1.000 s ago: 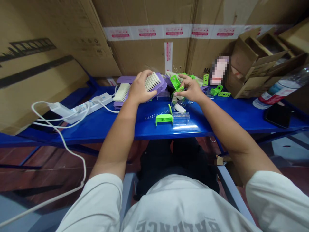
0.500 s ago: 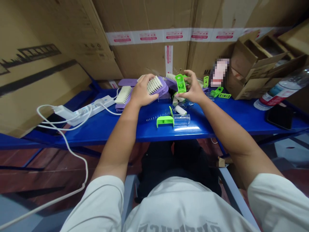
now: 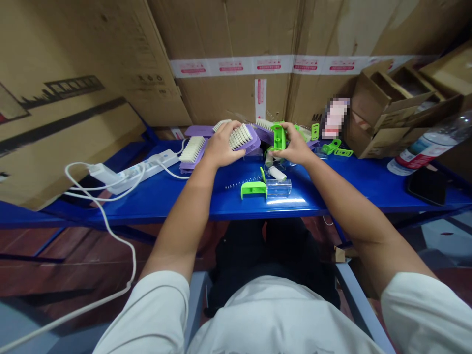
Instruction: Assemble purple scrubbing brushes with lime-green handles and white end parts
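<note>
My left hand (image 3: 221, 146) is closed on a purple brush head (image 3: 244, 137) with white bristles, tilted so the bristles face up. Between the thumb and fingers of my right hand (image 3: 294, 145) is a green plastic bracket (image 3: 279, 136). Other purple brush heads lie beside and behind my hands, one of them a bristled piece (image 3: 192, 150) to the left. In front of my hands rest a green curved part (image 3: 253, 189), a clear plastic tube (image 3: 279, 187), a white cylinder (image 3: 277, 173) and a thin metal spring (image 3: 241, 183).
A white power strip (image 3: 143, 169) with cables lies on the blue table (image 3: 184, 199) at left. More green parts (image 3: 332, 147), a black phone (image 3: 427, 186), a plastic bottle (image 3: 424, 150) and small cardboard boxes (image 3: 387, 105) stand or lie at right. Large cartons (image 3: 228, 98) line the back.
The green bracket in my right hand has turned a little and sits slightly lower. My left hand keeps its hold on the brush head. The whole view has shifted slightly.
</note>
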Available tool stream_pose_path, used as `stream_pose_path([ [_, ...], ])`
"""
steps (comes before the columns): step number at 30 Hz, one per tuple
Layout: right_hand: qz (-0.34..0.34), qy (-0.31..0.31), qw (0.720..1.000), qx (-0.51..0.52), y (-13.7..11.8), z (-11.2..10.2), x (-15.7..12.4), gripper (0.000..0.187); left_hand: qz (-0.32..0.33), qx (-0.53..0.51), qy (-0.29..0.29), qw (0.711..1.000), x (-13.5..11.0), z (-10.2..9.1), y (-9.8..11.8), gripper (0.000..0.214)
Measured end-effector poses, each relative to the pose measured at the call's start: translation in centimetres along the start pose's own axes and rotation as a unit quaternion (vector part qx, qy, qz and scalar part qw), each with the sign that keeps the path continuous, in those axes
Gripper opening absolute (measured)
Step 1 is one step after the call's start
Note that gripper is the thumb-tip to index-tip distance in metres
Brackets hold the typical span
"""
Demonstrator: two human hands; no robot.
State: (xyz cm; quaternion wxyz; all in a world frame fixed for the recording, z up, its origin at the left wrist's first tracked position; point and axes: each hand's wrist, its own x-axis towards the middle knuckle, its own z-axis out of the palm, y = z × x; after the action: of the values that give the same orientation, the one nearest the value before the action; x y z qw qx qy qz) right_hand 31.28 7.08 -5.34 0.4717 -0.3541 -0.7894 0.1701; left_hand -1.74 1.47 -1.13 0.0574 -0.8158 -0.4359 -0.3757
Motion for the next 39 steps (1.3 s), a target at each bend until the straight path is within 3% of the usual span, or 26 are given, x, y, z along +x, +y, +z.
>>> stream_pose_path([
  [5,0.010,0.007,1.000,-0.008,-0.5,-0.2,-0.2,0.102,0.001,0.001,-0.017,1.000,0.0,-0.3,0.5,0.082],
  [17,-0.037,0.034,0.998,-0.029,-1.3,-0.2,0.0,0.105,0.018,-0.018,-0.052,0.998,-0.1,0.2,0.3,0.082],
  [28,-0.037,-0.017,0.999,0.010,-2.1,-0.1,-0.7,0.100,0.034,-0.022,-0.099,0.994,-0.2,-0.1,0.9,0.079],
  [39,-0.056,-0.053,0.997,0.001,-2.3,-0.2,-0.6,0.098,0.055,-0.029,-0.103,0.993,-0.1,0.1,0.8,0.081],
])
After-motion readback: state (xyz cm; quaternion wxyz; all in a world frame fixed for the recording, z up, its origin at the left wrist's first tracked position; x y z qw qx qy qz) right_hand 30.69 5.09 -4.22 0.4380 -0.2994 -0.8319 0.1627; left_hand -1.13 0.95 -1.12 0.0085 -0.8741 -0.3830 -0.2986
